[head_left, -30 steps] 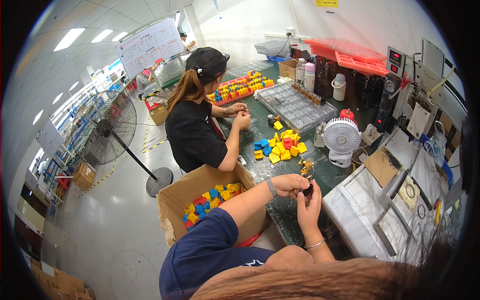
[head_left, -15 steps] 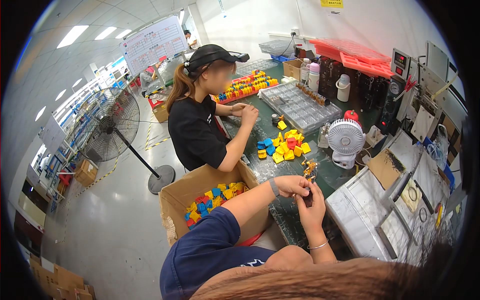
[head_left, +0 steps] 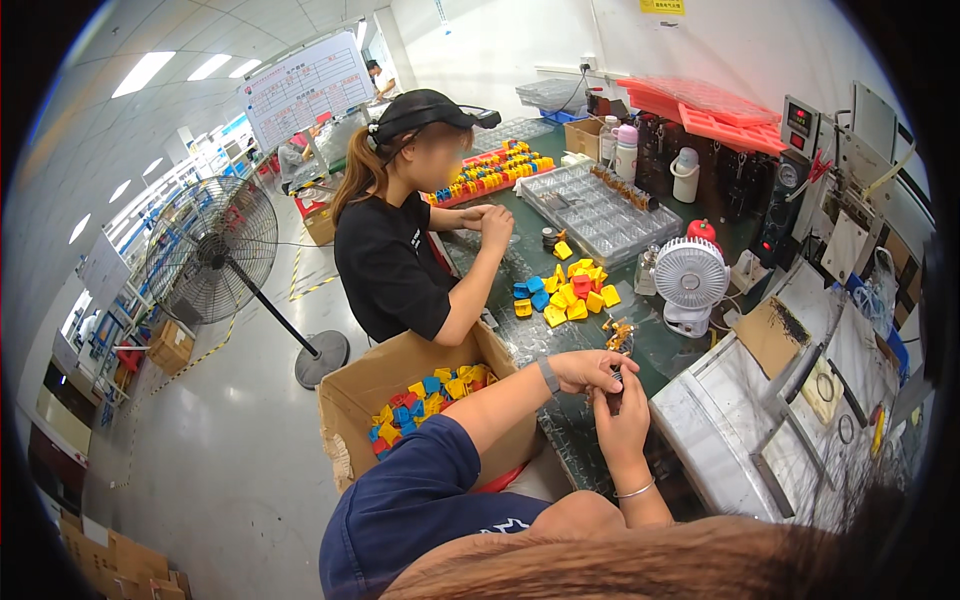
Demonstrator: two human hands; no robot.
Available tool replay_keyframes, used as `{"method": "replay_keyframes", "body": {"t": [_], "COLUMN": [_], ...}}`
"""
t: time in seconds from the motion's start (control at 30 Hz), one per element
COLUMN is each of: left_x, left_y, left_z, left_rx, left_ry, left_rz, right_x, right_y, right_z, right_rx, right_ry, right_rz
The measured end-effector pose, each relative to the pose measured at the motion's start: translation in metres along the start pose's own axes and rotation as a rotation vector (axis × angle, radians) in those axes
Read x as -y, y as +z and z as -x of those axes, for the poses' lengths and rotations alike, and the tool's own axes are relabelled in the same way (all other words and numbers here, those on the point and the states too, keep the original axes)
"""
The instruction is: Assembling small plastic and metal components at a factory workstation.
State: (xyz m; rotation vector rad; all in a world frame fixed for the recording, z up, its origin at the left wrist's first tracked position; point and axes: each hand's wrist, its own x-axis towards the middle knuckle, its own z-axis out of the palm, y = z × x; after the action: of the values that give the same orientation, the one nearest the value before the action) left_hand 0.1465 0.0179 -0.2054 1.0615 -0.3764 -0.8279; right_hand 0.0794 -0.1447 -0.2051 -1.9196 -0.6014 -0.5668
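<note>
My left hand (head_left: 584,371), with a grey band at the wrist, reaches in from the left over the dark green bench. Its thumb and fingers close on a small dark part (head_left: 617,377) with light ridges, mostly hidden by the fingers. From below, my right hand (head_left: 624,418) pinches the same part; a bracelet circles that wrist. Just beyond my fingertips lies a small cluster of brass-coloured and black pieces (head_left: 620,335). Farther off is a loose pile of yellow, red and blue plastic pieces (head_left: 572,292).
Below my left forearm stands a cardboard box (head_left: 345,410) of coloured pieces. A co-worker (head_left: 395,240) sits beyond it, hands together near a red tray (head_left: 480,183). A clear compartment tray (head_left: 590,215), a small white fan (head_left: 690,275) and a pale metal-topped surface (head_left: 720,430) flank the bench.
My fingers have shifted slightly around the dark part, and more of its ridged end shows above the right fingertips. The pile and the cluster stay in place.
</note>
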Motion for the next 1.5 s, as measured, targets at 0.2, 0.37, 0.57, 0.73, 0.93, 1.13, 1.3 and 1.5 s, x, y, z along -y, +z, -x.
{"method": "replay_keyframes", "body": {"t": [0.2, 0.37, 0.57, 0.73, 0.93, 1.13, 1.3, 1.5], "left_x": [0.002, -0.003, -0.005, -0.006, -0.006, 0.000, 0.006, 0.002], "left_y": [-0.003, -0.011, -0.019, -0.026, -0.020, -0.023, -0.026, -0.015], "left_z": [-0.005, -0.003, -0.001, -0.008, -0.003, -0.003, -0.001, -0.010], "left_rx": [-0.425, -0.544, -0.674, -0.628, -0.656, -0.640, -0.818, -0.883], "left_ry": [0.286, 0.326, 0.311, 0.319, 0.256, 0.249, 0.329, 0.410], "left_rz": [-0.039, 0.263, 0.442, 0.478, 0.481, 0.493, 0.455, 0.108], "right_x": [-0.014, -0.014, -0.021, -0.031, -0.022, -0.008, -0.044, -0.069], "right_y": [0.003, 0.001, 0.009, 0.011, 0.013, 0.023, 0.050, 0.059], "right_z": [0.007, 0.008, 0.000, -0.006, -0.005, -0.010, -0.026, -0.027], "right_rx": [0.130, 0.423, 0.465, 0.460, 0.442, 0.183, 0.185, 0.206], "right_ry": [-0.021, 0.231, 0.244, 0.308, 0.285, 0.209, 0.233, 0.342], "right_rz": [0.224, 0.432, 0.553, 0.564, 0.566, 0.324, 0.689, 0.811]}}
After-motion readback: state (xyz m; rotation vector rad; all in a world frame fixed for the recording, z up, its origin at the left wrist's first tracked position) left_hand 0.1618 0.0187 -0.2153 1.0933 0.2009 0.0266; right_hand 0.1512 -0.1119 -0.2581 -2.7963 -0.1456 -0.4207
